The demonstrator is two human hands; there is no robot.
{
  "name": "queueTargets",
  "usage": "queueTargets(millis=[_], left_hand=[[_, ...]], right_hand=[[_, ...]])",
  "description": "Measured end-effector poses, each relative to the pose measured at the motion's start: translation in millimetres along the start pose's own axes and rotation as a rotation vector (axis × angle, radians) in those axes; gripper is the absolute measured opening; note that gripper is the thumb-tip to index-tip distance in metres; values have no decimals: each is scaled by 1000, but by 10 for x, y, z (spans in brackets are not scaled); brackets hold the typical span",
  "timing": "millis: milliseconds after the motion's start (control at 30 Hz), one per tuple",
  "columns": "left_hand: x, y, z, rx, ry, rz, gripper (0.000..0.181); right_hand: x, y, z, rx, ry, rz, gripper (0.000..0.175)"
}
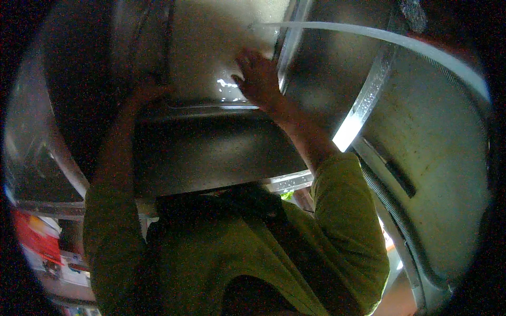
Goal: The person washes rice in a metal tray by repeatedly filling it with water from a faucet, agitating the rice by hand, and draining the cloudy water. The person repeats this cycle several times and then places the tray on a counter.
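My right hand [259, 75] reaches over a shallow, metal-edged basin or recess [205, 71]. Its fingers are spread, and I see nothing held in them. Beside the thumb, bright glints lie on the surface, which looks wet. In deep shadow, my left hand [150, 89] is by the left front corner of the recess; its fingers and anything in them are too dark to make out. A shiny front rim [237, 106] runs between my hands. Beyond the right hand, the blurred end of a pale hose or strip [324, 26] reaches over the recess.
A dark metal panel [217, 150] lies between the rim and my body. Right of it are a bright metal bar [355, 114], a stained pale panel [438, 158], a dark handle-like piece [399, 177] and a ribbed hose [395, 221]. Red and white packages [43, 241] sit at lower left.
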State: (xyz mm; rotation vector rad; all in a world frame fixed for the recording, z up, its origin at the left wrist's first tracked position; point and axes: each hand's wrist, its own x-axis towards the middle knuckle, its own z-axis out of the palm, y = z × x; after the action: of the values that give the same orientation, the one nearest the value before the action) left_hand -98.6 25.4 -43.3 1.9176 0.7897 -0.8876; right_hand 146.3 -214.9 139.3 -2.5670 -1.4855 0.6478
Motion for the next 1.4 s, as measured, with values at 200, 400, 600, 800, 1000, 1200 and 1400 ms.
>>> queueTargets(millis=[200, 400, 600, 800, 1000, 1200, 1400], left_hand=[[-149, 226, -186, -79, -29, -5, 79], [-462, 433, -335, -182, -98, -22, 69], [-493, 713, -617, -290, -138, -12, 60], [-414, 726, -817, -333, -495, -26, 73], [-493, 741, -763, -280, -419, 9, 75], [-413, 750, -745, -203, -279, 149, 78], [-243, 483, -519, -138, -114, 263, 80]], right_hand=[[445, -220, 604, 515, -426, -104, 37], [949, 294, 490, 618, -172, 161, 36], [672, 257, -188, 304, -48, 274, 33], [543, 358, -148, 160, -197, 126, 34], [414, 517, -262, 214, -311, 99, 28], [464, 697, -744, 396, 251, 359, 17], [979, 792, -1869, 1181, 764, 337, 24]])
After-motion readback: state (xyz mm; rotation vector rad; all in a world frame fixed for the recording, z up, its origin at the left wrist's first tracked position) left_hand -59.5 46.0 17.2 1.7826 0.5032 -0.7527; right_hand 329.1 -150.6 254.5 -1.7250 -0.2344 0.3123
